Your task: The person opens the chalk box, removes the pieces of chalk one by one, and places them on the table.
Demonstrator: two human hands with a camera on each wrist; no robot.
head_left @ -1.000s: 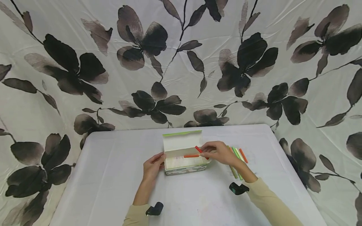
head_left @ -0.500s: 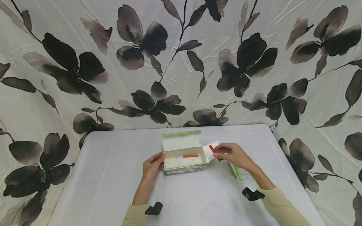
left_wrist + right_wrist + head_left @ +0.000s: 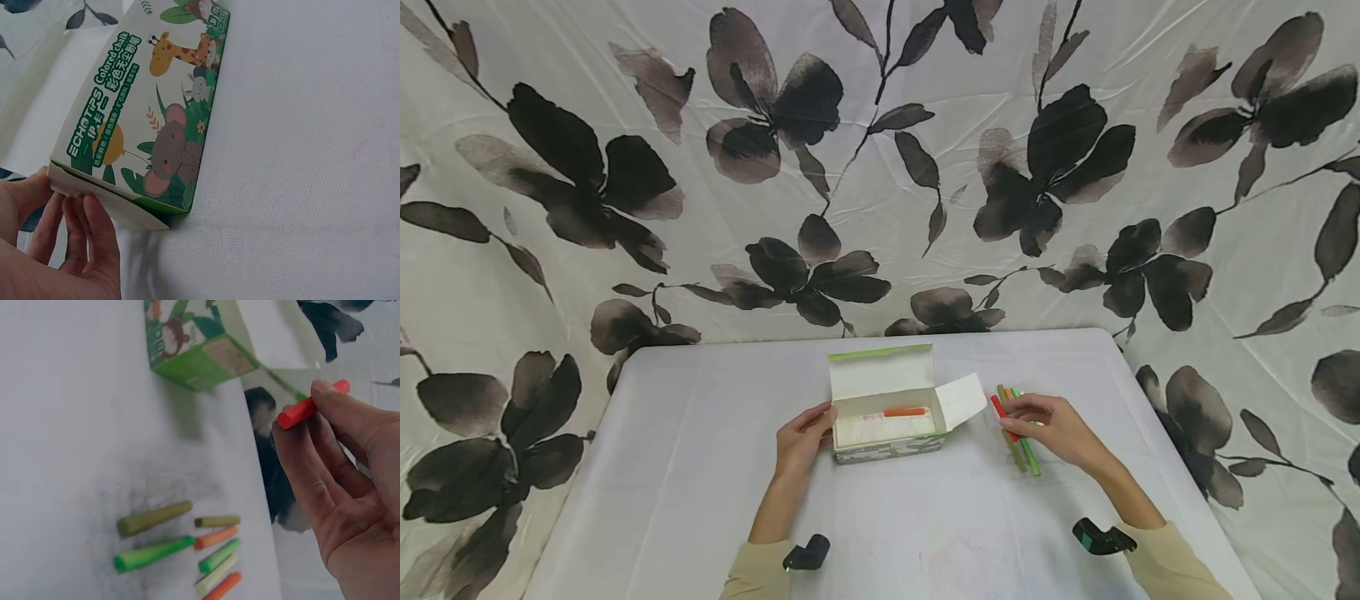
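Observation:
An open chalk box (image 3: 887, 450), labelled "Colored chalk" in the left wrist view, stands mid-table with its lid raised. One orange chalk stick (image 3: 904, 412) is visible inside. My left hand (image 3: 803, 442) grips the box's left end, thumb and fingertips on the end flap (image 3: 106, 200). Between thumb and fingers, my right hand (image 3: 1056, 425) pinches a red chalk stick (image 3: 312, 405), held right of the box above other chalk. Below it on the table lie several sticks, among them an olive chalk stick (image 3: 155, 517) and a green chalk stick (image 3: 154, 553).
The box's right flap (image 3: 961, 400) sticks outward toward the loose chalk. Behind the white-covered table (image 3: 715, 467) hangs a floral cloth (image 3: 925, 200). Smudges of chalk dust mark the tabletop near the sticks.
My right hand has moved from over the box's right end out to the right, carrying the red chalk stick. The right flap has swung outward. My left hand stays at the box.

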